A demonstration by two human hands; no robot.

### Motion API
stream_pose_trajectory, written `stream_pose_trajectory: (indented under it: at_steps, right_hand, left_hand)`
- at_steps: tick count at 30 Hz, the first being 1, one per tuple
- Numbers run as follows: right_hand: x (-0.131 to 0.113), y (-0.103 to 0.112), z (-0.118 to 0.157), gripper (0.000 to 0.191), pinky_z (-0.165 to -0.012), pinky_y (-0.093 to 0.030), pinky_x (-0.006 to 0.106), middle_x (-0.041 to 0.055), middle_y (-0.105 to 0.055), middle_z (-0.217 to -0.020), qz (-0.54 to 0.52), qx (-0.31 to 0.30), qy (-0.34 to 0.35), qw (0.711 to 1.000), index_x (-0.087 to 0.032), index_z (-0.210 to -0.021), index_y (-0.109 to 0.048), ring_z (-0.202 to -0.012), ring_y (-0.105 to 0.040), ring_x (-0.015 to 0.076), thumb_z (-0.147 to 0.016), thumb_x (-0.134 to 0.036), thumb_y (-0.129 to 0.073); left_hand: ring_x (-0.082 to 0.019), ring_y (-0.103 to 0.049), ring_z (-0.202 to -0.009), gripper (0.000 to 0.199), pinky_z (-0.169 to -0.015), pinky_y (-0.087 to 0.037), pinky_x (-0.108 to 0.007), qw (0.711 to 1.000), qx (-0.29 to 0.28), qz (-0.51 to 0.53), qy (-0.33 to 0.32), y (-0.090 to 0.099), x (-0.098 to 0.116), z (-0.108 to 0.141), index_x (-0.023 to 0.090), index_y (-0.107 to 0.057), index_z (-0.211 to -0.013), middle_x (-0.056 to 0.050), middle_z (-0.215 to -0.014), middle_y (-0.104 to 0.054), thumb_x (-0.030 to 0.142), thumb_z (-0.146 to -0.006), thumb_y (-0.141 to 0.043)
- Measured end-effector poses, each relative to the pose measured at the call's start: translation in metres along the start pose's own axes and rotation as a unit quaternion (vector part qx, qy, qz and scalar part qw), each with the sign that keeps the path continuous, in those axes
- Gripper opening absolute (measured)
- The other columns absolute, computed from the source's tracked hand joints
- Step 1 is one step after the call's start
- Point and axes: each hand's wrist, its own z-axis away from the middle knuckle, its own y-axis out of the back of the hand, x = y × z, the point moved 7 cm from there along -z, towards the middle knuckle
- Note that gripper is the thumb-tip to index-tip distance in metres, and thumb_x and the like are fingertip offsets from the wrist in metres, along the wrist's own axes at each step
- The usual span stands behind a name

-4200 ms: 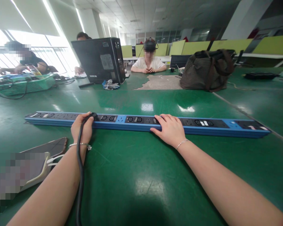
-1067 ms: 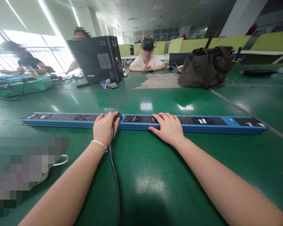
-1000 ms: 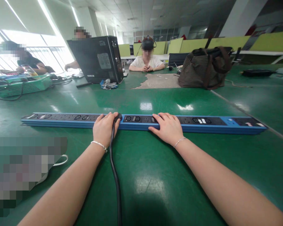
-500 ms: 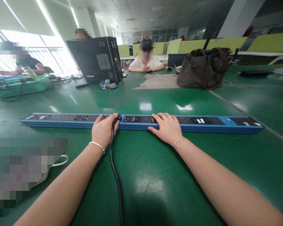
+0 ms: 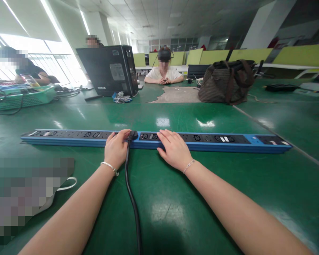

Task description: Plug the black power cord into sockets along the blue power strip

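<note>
A long blue power strip [image 5: 218, 146] with black socket panels lies across the green table. A black plug [image 5: 133, 135] sits on it near the middle, and its thick cable [image 5: 131, 194] runs down toward me. My left hand [image 5: 117, 148] rests on the strip just left of the plug, fingers bent over the strip's top; whether the fingertips grip the strip or the plug is hard to tell. To the right of the plug, my right hand [image 5: 174, 148] lies on the strip with its fingers spread over the sockets and holds nothing.
Beyond the strip stand a black computer case [image 5: 106, 71], a pair of gloves [image 5: 121, 97] and a brown bag [image 5: 223, 83]. A green basket [image 5: 29, 97] is at the left. A person [image 5: 164, 72] sits across the table; two others are at the left. A blurred item lies front left.
My right hand has slid left along the strip, closer to the plug. My left hand has loosened from around the plug, and more of the plug shows.
</note>
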Motion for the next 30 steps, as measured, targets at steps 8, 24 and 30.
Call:
stream_pose_trajectory:
  at_steps: [8, 24, 30]
  right_hand:
    - [-0.064, -0.019, -0.05, 0.046, -0.107, -0.035, 0.037, 0.0093, -0.047, -0.14, -0.092, 0.05, 0.05, 0.993, -0.014, -0.133, -0.048, -0.126, -0.042, 0.0224, -0.09, -0.029, -0.047]
    - [-0.081, -0.03, -0.068, 0.037, -0.109, -0.032, 0.04, 0.0127, -0.057, -0.13, -0.085, 0.032, 0.047, 0.995, -0.008, -0.122, -0.058, -0.121, -0.051, 0.0228, -0.089, -0.019, -0.045]
    - [-0.074, -0.037, -0.062, 0.039, -0.106, -0.036, 0.031, 0.009, -0.053, -0.134, -0.147, 0.042, 0.022, 0.988, -0.012, -0.124, -0.057, -0.124, -0.048, 0.0182, -0.088, -0.019, -0.045]
  left_hand:
    - [-0.019, -0.054, -0.118, 0.052, -0.099, -0.043, -0.035, 0.988, 0.017, 0.09, 0.122, 0.0, -0.018, 0.003, 0.018, -0.043, -0.125, -0.01, -0.129, -0.057, 0.008, -0.073, -0.041]
    - [-0.022, -0.056, -0.114, 0.05, -0.099, -0.043, -0.039, 0.991, -0.018, 0.089, 0.103, -0.006, -0.016, 0.001, 0.015, -0.049, -0.119, -0.011, -0.122, -0.061, 0.009, -0.07, -0.04]
    - [-0.025, -0.054, -0.115, 0.04, -0.101, -0.039, -0.043, 0.999, -0.033, 0.005, 0.003, -0.013, -0.006, -0.001, 0.014, -0.053, -0.115, -0.014, -0.118, -0.063, 0.016, -0.076, -0.041]
